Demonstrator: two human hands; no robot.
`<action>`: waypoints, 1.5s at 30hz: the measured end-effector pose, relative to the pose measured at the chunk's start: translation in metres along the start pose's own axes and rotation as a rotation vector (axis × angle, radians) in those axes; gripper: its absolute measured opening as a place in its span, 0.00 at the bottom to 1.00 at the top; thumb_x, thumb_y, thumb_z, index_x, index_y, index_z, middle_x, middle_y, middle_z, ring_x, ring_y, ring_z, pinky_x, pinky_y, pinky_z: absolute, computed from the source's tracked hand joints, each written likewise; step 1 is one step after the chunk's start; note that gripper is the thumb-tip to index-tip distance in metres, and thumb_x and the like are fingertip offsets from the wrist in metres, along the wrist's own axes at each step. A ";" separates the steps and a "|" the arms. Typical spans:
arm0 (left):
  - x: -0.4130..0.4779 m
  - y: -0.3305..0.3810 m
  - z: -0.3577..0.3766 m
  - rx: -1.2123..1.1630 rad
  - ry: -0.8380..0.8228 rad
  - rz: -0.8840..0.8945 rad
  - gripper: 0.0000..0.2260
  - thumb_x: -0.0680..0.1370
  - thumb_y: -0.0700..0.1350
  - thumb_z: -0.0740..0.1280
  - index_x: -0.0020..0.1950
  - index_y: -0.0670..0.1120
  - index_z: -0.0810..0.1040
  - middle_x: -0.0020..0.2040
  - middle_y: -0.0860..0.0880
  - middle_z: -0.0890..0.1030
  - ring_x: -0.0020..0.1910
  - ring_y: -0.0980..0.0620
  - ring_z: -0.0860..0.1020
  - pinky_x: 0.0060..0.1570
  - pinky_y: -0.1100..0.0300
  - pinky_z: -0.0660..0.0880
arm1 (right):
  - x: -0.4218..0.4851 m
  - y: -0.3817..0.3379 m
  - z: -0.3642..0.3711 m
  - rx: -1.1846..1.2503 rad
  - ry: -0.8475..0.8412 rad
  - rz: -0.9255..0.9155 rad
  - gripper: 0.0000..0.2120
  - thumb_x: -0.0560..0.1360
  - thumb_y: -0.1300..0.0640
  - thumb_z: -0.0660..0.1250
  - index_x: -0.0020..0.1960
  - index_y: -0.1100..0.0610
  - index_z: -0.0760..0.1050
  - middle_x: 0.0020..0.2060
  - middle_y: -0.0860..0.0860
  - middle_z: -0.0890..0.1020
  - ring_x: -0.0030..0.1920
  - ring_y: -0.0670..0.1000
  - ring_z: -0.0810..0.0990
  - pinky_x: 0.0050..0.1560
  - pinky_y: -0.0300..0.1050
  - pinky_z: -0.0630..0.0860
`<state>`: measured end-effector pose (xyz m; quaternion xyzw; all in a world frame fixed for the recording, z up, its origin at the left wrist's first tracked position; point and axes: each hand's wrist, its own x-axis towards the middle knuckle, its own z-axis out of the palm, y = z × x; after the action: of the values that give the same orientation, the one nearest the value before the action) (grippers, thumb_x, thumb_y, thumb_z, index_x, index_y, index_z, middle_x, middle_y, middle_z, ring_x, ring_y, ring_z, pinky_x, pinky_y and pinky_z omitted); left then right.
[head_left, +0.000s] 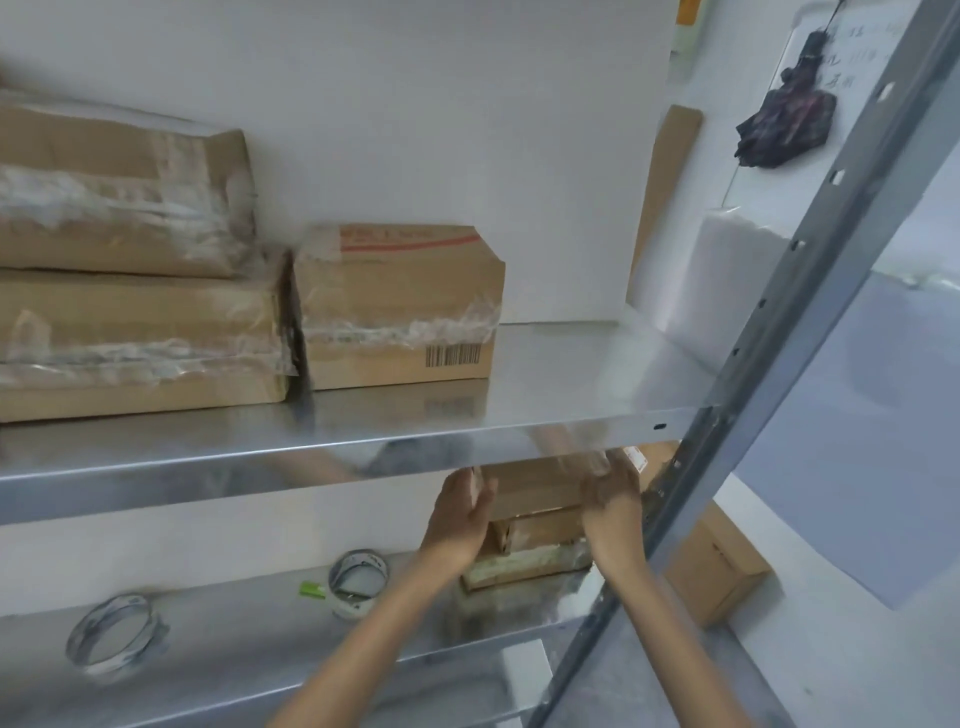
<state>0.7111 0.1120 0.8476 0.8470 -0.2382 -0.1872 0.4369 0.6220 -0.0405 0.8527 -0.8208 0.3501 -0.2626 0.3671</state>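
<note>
A cardboard box (535, 486) is being clamped between the left hand (462, 512) and the right hand (610, 499), one at each end, atop a stack of smaller boxes (530, 551) at the right end of the lower shelf (234, 623). The opening is being narrowed by the front lip of the upper shelf (208, 478) above and by the slotted upright (779, 338) just beside the right hand. Two tape rolls (358, 577) are lying to the left, apart from the hands. Three taped cartons (395, 306) are being stored on the upper shelf. The box's top and the fingertips are being hidden by the lip, and the curl of the fingers is being lost to blur.
</note>
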 end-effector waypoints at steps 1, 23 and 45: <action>0.002 0.001 0.003 -0.017 0.012 -0.016 0.26 0.82 0.57 0.51 0.77 0.45 0.59 0.76 0.47 0.63 0.74 0.51 0.62 0.69 0.62 0.57 | 0.005 0.005 0.004 0.028 0.015 0.028 0.22 0.80 0.57 0.58 0.72 0.62 0.62 0.69 0.59 0.67 0.66 0.58 0.70 0.65 0.46 0.68; -0.027 -0.003 -0.025 -0.293 0.536 -0.139 0.12 0.82 0.49 0.58 0.58 0.42 0.74 0.52 0.45 0.80 0.45 0.49 0.76 0.46 0.62 0.66 | -0.017 -0.028 0.003 0.277 -0.074 -0.046 0.05 0.80 0.59 0.59 0.53 0.54 0.72 0.38 0.51 0.77 0.39 0.50 0.74 0.42 0.44 0.68; -0.105 -0.224 -0.223 -0.144 0.421 -0.403 0.15 0.83 0.50 0.56 0.54 0.42 0.78 0.48 0.42 0.79 0.49 0.44 0.78 0.54 0.50 0.74 | -0.182 -0.117 0.226 0.305 -0.279 0.048 0.06 0.78 0.53 0.64 0.55 0.47 0.71 0.48 0.48 0.81 0.51 0.52 0.79 0.54 0.45 0.74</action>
<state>0.7962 0.4302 0.7954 0.8641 0.0446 -0.1069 0.4899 0.7097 0.2504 0.7795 -0.7756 0.2715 -0.1876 0.5381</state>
